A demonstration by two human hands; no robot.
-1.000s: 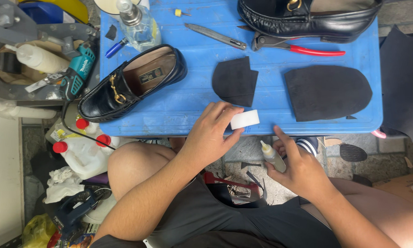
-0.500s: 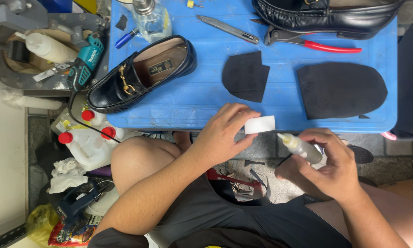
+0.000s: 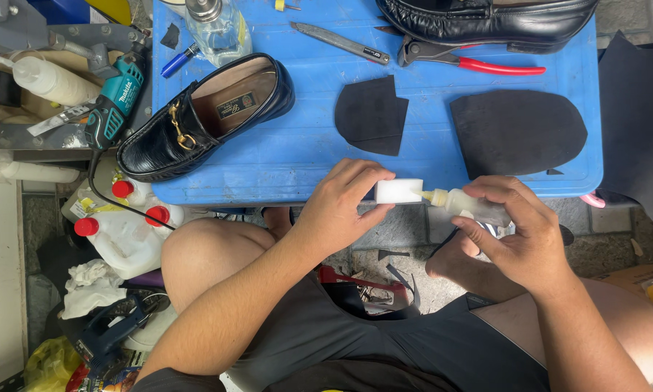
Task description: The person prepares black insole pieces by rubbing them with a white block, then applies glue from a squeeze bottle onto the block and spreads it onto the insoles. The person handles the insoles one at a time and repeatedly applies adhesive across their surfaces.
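Two hands at front edge of blue desk (image 3: 283,156): left hand (image 3: 341,210) grip closed on white block (image 3: 397,191), right hand (image 3: 519,236) grip closed on small glue bottle (image 3: 466,204), nozzle touching block. Two black loafers (image 3: 203,120) (image 3: 486,18) on desk, two dark sole pieces (image 3: 370,115) (image 3: 516,131), one red-handled pliers (image 3: 471,59), one knife (image 3: 339,41).

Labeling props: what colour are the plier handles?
Red; the plier handles show clearly in the head view.
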